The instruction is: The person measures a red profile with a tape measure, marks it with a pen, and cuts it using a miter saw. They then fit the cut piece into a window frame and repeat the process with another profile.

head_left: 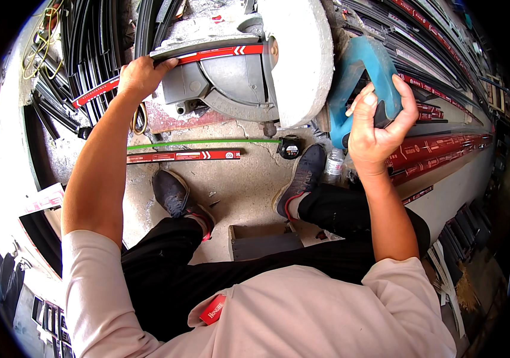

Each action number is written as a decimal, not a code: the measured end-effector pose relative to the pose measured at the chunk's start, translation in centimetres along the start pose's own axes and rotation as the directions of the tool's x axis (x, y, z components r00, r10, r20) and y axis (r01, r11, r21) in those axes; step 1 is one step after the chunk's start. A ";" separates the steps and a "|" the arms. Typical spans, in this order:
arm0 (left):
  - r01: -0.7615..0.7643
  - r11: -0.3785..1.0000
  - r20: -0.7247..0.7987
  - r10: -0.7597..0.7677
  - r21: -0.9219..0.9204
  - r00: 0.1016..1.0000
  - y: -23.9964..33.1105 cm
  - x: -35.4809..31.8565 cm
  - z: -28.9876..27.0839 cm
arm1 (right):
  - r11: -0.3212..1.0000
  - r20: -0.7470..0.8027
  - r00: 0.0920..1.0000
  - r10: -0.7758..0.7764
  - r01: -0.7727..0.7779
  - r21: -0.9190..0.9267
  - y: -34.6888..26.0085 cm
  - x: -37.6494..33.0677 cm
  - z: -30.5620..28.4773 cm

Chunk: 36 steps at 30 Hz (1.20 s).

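Note:
My left hand [140,77] grips a long dark strip with a red printed face [222,53], thumb along its top edge. The strip lies across the grey metal base [240,80] of a mitre saw, and one end sticks out to the left past my hand. Its right end meets the saw's big white round guard [300,59], which hides the blade. On the right, my right hand [380,134] is closed around the saw's blue loop handle [380,65], with some fingers partly hidden behind it.
Below the saw, a black tape measure [291,147] has its green blade [207,143] pulled out leftward, beside a shorter red-faced strip [183,156]. A plastic bottle [334,164] stands by my right foot. Dark strips [91,48] lie at left, red-faced strips [440,149] at right. A grey box [264,246] sits between my legs.

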State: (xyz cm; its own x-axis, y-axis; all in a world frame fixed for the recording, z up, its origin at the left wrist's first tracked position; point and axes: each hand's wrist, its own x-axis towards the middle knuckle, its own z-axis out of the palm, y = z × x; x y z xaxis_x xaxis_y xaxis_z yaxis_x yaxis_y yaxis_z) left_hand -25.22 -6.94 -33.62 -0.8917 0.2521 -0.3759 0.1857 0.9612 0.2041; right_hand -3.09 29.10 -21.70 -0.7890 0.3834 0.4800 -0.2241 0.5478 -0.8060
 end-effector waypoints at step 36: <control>-0.030 0.999 0.046 0.028 0.036 0.999 0.0 0.1 -0.3 | 0.981 0.097 0.987 0.127 -0.110 -0.163 -7.8 12.9 1.4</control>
State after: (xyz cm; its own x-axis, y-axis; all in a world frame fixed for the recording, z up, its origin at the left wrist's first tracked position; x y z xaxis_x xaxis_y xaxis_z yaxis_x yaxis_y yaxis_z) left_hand -25.45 -6.91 -33.43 -0.8663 0.2842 -0.4107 0.2270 0.9565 0.1830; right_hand -12.35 28.74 -9.68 -0.8626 0.3760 0.3383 -0.0399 0.6162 -0.7866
